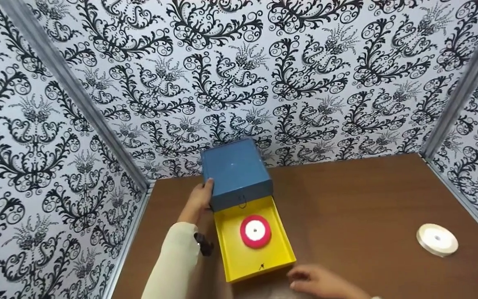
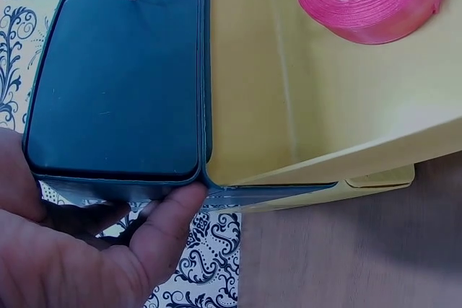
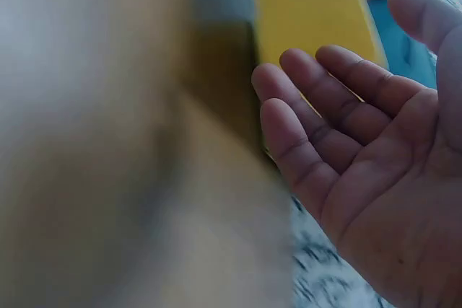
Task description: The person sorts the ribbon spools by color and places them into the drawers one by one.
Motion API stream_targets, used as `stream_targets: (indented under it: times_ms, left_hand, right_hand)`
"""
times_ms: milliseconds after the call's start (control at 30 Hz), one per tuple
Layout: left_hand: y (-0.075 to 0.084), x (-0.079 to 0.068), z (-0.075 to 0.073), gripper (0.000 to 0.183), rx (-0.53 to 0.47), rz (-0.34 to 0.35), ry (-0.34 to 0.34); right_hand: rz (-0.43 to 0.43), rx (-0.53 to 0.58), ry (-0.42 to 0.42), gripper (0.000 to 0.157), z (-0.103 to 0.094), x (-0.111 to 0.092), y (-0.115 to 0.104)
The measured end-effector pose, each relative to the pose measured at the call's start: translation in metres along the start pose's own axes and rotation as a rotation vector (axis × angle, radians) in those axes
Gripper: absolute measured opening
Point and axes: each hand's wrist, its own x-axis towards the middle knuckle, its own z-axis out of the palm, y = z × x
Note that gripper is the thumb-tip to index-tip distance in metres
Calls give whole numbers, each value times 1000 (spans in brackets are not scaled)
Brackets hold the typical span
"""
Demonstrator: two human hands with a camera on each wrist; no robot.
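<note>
A blue drawer box (image 1: pixel 237 166) stands at the back of the table, its yellow drawer (image 1: pixel 232 259) pulled out toward me. Inside the drawer lies a roll of pink ribbon (image 1: pixel 244 232) with a white centre. My left hand (image 1: pixel 199 199) holds the box by its left side; the left wrist view shows the thumb against the box's edge (image 2: pixel 115 135), with some fingers partly hidden. Just off the drawer's front right corner is my right hand (image 1: pixel 318 281), holding nothing. Its fingers are slightly bent and spread in the right wrist view.
A roll of cream-white ribbon (image 1: pixel 428 245) lies flat on the right part of the brown table (image 1: pixel 359 207). Panels with a black-and-white scroll pattern (image 1: pixel 305 83) enclose the back and both sides. A small black loop (image 1: pixel 262 266) is on the drawer's front wall.
</note>
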Motion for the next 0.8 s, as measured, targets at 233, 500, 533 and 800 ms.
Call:
stream_targets:
  times_ms: [233, 500, 533, 800]
  left_hand:
    - [1, 0, -1, 67, -10, -24, -33]
    - [1, 1, 4, 66, -7, 3, -8]
    - [0, 1, 4, 65, -18, 3, -4]
    - [2, -1, 1, 66, -38, 9, 30]
  right_hand:
    - [284, 488, -26, 37, 57, 40, 5]
    - [295, 734, 17, 31, 74, 62, 19]
    - [259, 741, 19, 29, 73, 64, 18]
    - [148, 795, 25, 24, 43, 106, -5]
